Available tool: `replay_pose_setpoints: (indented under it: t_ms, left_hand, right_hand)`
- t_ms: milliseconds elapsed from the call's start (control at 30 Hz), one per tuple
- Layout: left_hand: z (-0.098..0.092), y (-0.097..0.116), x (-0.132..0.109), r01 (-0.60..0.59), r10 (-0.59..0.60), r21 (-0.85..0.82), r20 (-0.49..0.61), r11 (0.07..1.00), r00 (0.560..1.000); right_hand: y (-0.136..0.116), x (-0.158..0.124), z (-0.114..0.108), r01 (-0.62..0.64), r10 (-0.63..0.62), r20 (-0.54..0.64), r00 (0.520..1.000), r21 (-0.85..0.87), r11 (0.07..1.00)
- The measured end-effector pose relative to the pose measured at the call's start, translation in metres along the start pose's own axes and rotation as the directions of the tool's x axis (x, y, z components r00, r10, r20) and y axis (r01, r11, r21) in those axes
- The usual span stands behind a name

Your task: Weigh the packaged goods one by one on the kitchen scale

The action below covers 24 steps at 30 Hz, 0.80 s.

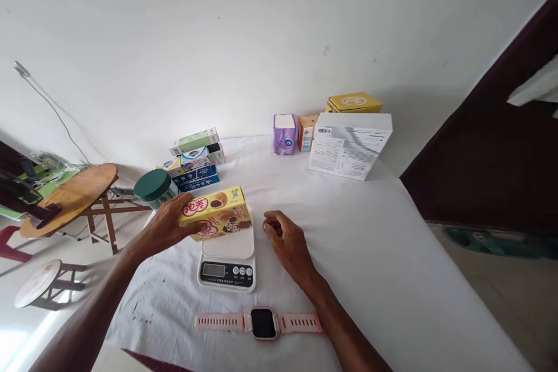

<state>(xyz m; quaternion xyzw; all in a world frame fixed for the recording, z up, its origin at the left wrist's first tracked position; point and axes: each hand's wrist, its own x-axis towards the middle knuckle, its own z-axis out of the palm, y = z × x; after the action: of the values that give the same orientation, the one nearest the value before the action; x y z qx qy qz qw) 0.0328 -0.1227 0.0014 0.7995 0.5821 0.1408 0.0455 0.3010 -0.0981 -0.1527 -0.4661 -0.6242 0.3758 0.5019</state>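
My left hand (168, 224) grips the left end of a yellow snack box (218, 212) with red characters. The box is over the platform of a small white kitchen scale (227, 260); whether it rests on it I cannot tell. My right hand (285, 241) lies on the white tablecloth just right of the scale, fingers curled loosely, holding nothing. A pink smartwatch (263, 322) lies flat in front of the scale, near the table's front edge.
A green-lidded jar (154, 187) and a stack of small boxes (196, 158) stand behind my left hand. At the back are a purple pack (284, 133), an orange carton (306, 131), a white box (351, 144) and a yellow box (353, 102). Wooden stools (70, 197) stand left.
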Motion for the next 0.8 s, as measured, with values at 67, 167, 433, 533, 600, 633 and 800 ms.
replay_pose_setpoints:
  t_ms: [67,167,433,533,600,633,800]
  left_hand:
    - [0.003,0.001,-0.006,0.017,-0.017,-0.014,0.014,1.0,1.0]
    - [0.0,0.003,-0.009,0.03,-0.029,-0.031,0.03,0.999,0.999]
    - [-0.014,-0.002,-0.002,0.011,-0.011,-0.017,-0.033,1.0,0.999]
    - [-0.011,0.005,0.002,0.006,-0.006,-0.011,0.014,1.0,1.0]
    - [-0.005,0.01,0.003,0.002,-0.002,-0.007,0.05,1.0,0.999]
    - [-0.002,0.012,0.004,-0.006,0.006,-0.006,0.06,1.0,0.998]
    - [0.003,0.014,0.007,-0.058,0.059,-0.028,0.04,0.998,0.997]
  right_hand:
    - [-0.001,0.0,0.0,-0.012,0.012,0.005,1.0,0.0,1.0]
    - [0.0,0.0,0.0,-0.021,0.021,0.01,1.0,-0.007,1.0]
    - [0.001,0.0,0.0,-0.012,0.013,0.014,1.0,-0.012,1.0]
    - [0.0,0.0,-0.001,-0.022,0.022,0.014,1.0,-0.021,1.0]
    - [0.0,0.0,-0.001,-0.029,0.029,0.018,0.999,-0.028,0.999]
    - [-0.001,0.001,-0.001,-0.032,0.033,0.021,0.999,-0.032,0.999]
    - [0.0,0.001,-0.001,-0.034,0.035,0.027,0.999,-0.043,0.999]
